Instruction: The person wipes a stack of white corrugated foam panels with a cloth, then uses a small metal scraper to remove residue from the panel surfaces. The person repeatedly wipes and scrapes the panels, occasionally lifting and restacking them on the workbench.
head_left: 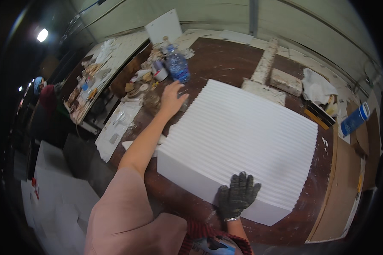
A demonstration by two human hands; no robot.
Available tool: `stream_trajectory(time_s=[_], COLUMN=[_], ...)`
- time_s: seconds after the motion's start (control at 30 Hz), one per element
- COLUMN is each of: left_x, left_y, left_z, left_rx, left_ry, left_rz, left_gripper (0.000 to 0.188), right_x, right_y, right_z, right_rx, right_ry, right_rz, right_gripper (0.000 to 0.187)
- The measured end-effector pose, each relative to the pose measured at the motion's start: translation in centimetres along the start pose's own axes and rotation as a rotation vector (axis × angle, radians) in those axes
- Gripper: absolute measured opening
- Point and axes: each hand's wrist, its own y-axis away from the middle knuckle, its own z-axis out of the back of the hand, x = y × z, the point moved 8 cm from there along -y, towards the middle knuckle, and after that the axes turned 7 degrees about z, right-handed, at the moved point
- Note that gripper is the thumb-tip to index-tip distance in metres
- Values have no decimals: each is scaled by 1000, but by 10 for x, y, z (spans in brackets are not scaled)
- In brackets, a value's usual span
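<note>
A big white block with a ridged top [242, 136] lies on the dark brown table [217, 51] in front of me. My right hand [239, 194], in a dark grey knit glove, rests flat on its near edge with the fingers spread. Past the block's left edge stretches my bare left hand [172, 101], its fingers apart and nothing seen in them. Just beyond those fingertips stands a clear bluish plastic bottle [177, 66]. A cloudy jar [151, 102] sits beside the left wrist, partly covered by it.
Cups, rags and small containers crowd the table's left side near a white-and-purple can [159, 71]. Farther back are a whitish brick-like block [286, 82] and a crumpled white cloth [318, 85]. A blue cylinder [355, 119] and cardboard [338, 187] lie right. Another cluttered bench [87, 123] stands left.
</note>
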Motion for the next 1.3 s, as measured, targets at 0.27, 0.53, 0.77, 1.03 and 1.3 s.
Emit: stream_trajectory(time_s=[0.27, 0.53, 0.77, 1.03, 1.3], left_x=[107, 345, 331, 200, 334], left_y=[132, 230, 241, 246, 186], left_z=[133, 224, 219, 165, 223], left_rx=[-104, -32, -131, 314, -142], left_ry=[97, -450, 677, 1859, 423], left_rz=[102, 605, 830, 1006, 763], left_gripper=[22, 33, 19, 21, 14], right_x=[7, 25, 231, 360, 367], right_y=[2, -10, -84, -97, -96], right_z=[-6, -4, -82, -229, -255], right_rx=[-117, -138, 353, 872, 947], right_ry=[143, -159, -812, -1681, -1926], right_rz=[97, -175, 58, -460, -974], right_gripper=[41, 34, 24, 29, 42])
